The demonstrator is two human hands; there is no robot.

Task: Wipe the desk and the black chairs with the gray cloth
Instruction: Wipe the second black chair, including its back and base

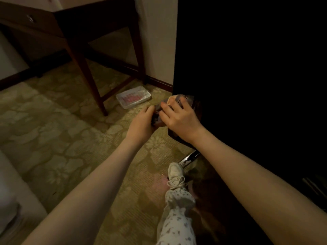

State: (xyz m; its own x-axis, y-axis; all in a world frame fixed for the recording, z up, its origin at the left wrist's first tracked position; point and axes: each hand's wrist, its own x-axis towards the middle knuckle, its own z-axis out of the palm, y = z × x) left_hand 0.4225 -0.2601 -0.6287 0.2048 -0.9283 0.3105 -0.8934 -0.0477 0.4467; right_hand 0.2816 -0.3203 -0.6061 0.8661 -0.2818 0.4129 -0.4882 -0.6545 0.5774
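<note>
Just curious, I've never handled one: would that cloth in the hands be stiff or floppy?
Probably floppy: the cloth is bunched in the left hand and folds under the right hand. Likely light, being thin fabric that crumples small.
</note>
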